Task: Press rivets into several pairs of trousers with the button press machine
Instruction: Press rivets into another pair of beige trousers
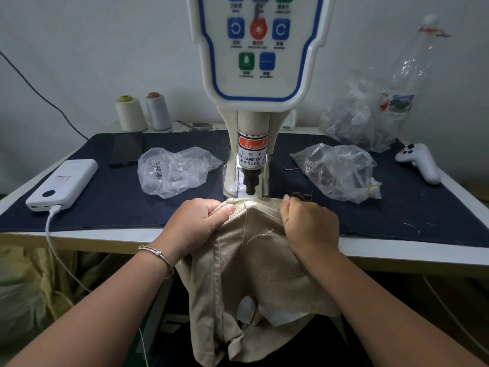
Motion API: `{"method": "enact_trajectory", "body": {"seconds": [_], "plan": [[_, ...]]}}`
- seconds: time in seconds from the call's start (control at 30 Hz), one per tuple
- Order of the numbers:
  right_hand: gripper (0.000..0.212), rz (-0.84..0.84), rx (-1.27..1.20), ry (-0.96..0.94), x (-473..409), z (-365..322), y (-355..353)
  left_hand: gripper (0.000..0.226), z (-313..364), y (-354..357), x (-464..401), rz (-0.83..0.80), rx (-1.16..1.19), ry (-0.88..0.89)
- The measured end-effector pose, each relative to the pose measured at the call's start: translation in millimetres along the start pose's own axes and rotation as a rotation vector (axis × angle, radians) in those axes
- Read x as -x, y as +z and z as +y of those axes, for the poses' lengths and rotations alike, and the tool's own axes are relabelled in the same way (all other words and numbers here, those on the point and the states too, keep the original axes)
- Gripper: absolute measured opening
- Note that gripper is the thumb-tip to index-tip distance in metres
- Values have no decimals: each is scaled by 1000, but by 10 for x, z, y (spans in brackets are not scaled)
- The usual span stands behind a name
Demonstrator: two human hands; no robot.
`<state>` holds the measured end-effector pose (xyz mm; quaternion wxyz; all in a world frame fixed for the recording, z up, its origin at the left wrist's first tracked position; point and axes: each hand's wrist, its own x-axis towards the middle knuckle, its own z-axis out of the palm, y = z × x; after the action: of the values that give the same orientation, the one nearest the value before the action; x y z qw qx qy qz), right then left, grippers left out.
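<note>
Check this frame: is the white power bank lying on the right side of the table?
No, the white power bank lies on the left side of the dark cloth, with a white cable plugged into it.

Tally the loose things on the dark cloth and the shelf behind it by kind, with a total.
Thread cones: 2 (cream, grey)
Plastic bags: 3 (left, right, back right)
Power bank: 1
Phone: 1
White controller: 1
Plastic bottle: 1
Total: 9

Beige trousers [254, 260], navy mat [119, 207], white/blue machine [260, 49].
</note>
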<state>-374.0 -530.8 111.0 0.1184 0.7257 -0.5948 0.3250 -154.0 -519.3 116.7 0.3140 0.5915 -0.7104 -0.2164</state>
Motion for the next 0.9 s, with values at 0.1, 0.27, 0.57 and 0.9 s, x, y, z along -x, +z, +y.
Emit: {"method": "enact_trajectory", "body": {"seconds": [0.1, 0.27, 0.57, 0.9], "plan": [[42, 12, -5, 0, 0, 4, 2, 50, 3, -3, 0, -2, -6, 12], [42, 17, -22, -6, 3, 11, 6, 50, 2, -8, -5, 0, -12, 2], [39, 67, -104, -59, -6, 49, -1, 66, -19, -19, -34, 18, 239, -31], [39, 44, -120, -23, -12, 67, 22, 63, -3, -20, -40, -4, 173, -41]]}}
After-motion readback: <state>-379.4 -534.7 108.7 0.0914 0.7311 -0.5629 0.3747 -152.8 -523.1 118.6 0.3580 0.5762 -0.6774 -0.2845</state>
